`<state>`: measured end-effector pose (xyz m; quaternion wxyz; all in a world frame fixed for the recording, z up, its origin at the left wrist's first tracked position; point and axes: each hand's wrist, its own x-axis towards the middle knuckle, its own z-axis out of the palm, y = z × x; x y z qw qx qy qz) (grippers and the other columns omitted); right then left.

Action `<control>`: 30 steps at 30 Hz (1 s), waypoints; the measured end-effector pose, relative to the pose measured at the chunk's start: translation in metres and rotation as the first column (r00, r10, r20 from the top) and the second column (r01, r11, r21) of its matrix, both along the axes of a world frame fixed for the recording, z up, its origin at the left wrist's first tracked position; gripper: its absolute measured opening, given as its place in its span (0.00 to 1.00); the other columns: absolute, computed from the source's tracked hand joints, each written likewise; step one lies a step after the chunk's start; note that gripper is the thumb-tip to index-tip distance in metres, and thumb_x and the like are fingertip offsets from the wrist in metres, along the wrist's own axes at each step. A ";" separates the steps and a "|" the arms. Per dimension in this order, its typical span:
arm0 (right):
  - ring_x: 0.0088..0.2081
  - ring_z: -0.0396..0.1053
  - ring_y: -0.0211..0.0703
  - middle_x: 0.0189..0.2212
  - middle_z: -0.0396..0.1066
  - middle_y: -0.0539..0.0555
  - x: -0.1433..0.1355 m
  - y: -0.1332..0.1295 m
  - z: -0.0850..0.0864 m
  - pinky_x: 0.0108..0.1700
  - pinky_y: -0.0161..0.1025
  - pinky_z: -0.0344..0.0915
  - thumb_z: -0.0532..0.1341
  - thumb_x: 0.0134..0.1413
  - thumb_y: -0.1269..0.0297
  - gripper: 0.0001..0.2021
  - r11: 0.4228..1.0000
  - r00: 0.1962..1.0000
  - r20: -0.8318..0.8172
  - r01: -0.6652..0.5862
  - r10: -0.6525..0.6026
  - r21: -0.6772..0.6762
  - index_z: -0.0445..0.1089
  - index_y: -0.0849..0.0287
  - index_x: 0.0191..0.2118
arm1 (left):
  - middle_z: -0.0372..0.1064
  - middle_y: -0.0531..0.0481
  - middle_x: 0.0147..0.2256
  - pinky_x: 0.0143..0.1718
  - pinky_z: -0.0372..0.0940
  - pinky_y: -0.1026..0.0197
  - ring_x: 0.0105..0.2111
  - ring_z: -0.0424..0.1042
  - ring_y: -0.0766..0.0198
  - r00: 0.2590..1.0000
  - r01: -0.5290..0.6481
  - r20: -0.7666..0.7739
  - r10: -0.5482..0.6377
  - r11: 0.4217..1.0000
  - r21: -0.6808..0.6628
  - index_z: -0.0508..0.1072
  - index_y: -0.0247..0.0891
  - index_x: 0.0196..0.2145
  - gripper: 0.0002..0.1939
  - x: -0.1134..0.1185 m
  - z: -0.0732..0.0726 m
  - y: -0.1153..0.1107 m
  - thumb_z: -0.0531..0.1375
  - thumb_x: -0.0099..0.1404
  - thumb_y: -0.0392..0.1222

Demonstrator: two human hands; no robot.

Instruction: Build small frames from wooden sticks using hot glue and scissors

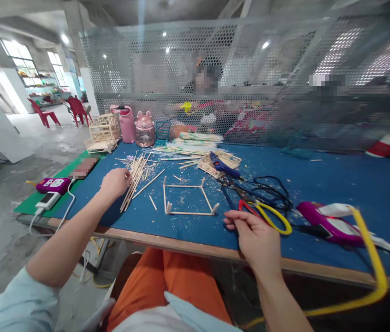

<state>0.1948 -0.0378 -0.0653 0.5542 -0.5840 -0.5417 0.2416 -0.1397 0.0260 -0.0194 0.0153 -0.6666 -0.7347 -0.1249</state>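
My left hand [115, 183] has its fingers curled at the left side of a loose pile of thin wooden sticks [136, 180]; whether a stick is between the fingertips is hidden. Close to the table's front edge, my right hand [257, 240] has thumb and fingers pressed together, and I cannot make out anything in them. It is beside scissors [274, 216] with red and yellow handles. Between the hands lies a four-sided frame of sticks [190, 213] with short upright pieces at its corners.
A blue glue gun [224, 167] rests across a small stick lattice [205, 164], its cord coiled to the right. A purple power strip [333, 226] with a yellow cable lies right. Behind are a stick model [105, 133], pink bottle [127, 124], clear-bodied bottle [144, 133] and perforated screen [167, 69].
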 end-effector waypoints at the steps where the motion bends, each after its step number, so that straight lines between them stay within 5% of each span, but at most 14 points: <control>1: 0.24 0.72 0.41 0.24 0.74 0.55 -0.001 0.001 0.000 0.29 0.39 0.71 0.58 0.47 0.61 0.08 1.000 1.000 -0.019 -0.011 0.011 0.015 0.71 0.60 0.30 | 0.74 0.39 0.39 0.37 0.64 0.59 0.40 0.72 0.52 1.000 -0.029 -0.007 0.029 0.999 -0.024 0.75 0.36 0.38 0.16 -0.007 0.001 0.008 0.53 0.60 0.45; 6: 0.24 0.71 0.40 0.24 0.74 0.53 -0.004 0.002 0.000 0.26 0.37 0.70 0.61 0.47 0.59 0.15 0.998 0.991 -0.118 -0.059 0.062 0.030 0.66 0.59 0.41 | 0.75 0.43 0.29 0.33 0.63 0.63 0.32 0.73 0.56 0.999 -0.020 0.025 0.023 0.993 -0.120 0.76 0.37 0.26 0.12 -0.030 -0.001 0.038 0.58 0.56 0.46; 12: 0.24 0.71 0.41 0.24 0.72 0.51 -0.006 0.001 0.003 0.28 0.37 0.70 0.63 0.43 0.55 0.18 0.996 0.990 -0.112 -0.087 0.084 -0.020 0.65 0.58 0.40 | 0.73 0.37 0.41 0.41 0.62 0.60 0.42 0.71 0.53 0.993 -0.077 0.086 0.078 0.997 -0.016 0.66 0.31 0.53 0.27 -0.038 -0.016 0.035 0.54 0.60 0.50; 18: 0.25 0.71 0.41 0.24 0.72 0.52 -0.005 0.001 0.001 0.29 0.38 0.70 0.63 0.43 0.54 0.19 0.996 0.994 -0.062 -0.094 0.093 -0.010 0.66 0.58 0.40 | 0.75 0.45 0.32 0.35 0.61 0.63 0.33 0.72 0.59 0.962 0.217 0.178 -0.207 0.975 -0.041 0.74 0.36 0.43 0.18 -0.031 -0.018 0.025 0.54 0.61 0.49; 23: 0.24 0.71 0.41 0.24 0.73 0.52 -0.003 0.001 -0.003 0.29 0.38 0.70 0.63 0.45 0.54 0.17 0.996 0.996 -0.014 -0.093 0.093 0.009 0.67 0.58 0.40 | 0.74 0.49 0.31 0.34 0.61 0.64 0.31 0.70 0.62 0.891 0.395 0.252 -0.379 0.919 -0.015 0.72 0.36 0.48 0.21 -0.028 -0.019 0.022 0.54 0.60 0.48; 26: 0.24 0.71 0.41 0.24 0.72 0.52 -0.004 0.001 -0.003 0.30 0.38 0.70 0.62 0.45 0.54 0.17 0.996 0.996 -0.016 -0.090 0.090 0.008 0.67 0.58 0.39 | 0.74 0.48 0.31 0.34 0.61 0.64 0.31 0.70 0.61 0.916 0.328 0.239 -0.323 0.945 0.018 0.68 0.34 0.52 0.24 -0.029 -0.017 0.021 0.53 0.61 0.49; 30: 0.24 0.71 0.41 0.24 0.72 0.52 -0.004 0.001 -0.003 0.30 0.38 0.70 0.62 0.45 0.54 0.16 0.996 0.996 -0.006 -0.091 0.091 0.018 0.67 0.58 0.39 | 0.74 0.46 0.39 0.38 0.62 0.63 0.38 0.71 0.59 0.986 0.127 0.110 -0.128 0.992 0.016 0.74 0.40 0.42 0.17 -0.031 -0.016 0.021 0.50 0.64 0.48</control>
